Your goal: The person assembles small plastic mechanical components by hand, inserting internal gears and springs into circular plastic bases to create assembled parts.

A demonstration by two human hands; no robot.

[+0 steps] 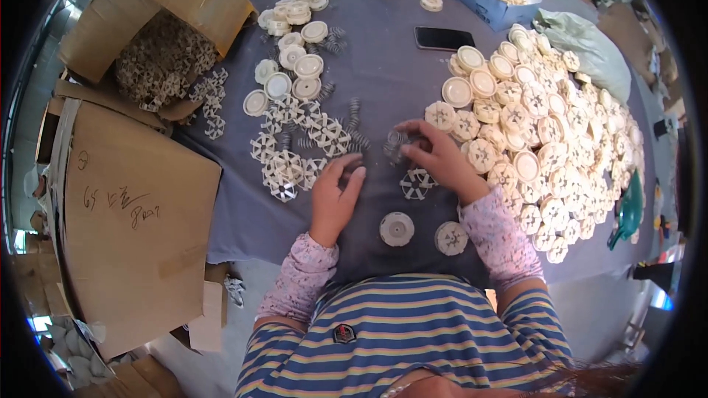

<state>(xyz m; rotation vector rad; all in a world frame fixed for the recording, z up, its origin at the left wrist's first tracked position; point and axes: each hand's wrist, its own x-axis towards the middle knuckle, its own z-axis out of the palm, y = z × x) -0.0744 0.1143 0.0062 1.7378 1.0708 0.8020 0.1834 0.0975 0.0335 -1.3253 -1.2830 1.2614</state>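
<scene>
My right hand pinches a grey coil spring between thumb and fingers; motion smears the spring. My left hand hovers over the cloth with thumb and fingers apart, nothing visible between them. Beside it lie star-shaped slotted pieces in a loose heap, with more coil springs around them. Just below my right hand are a few of the same star pieces. Closer to my body sit a round off-white cap and a round part with a star-shaped pattern.
A large pile of round cream parts covers the right side. Round caps line the left. A cardboard box of star pieces stands above another carton. A phone, blue tray and plastic bag lie farther back.
</scene>
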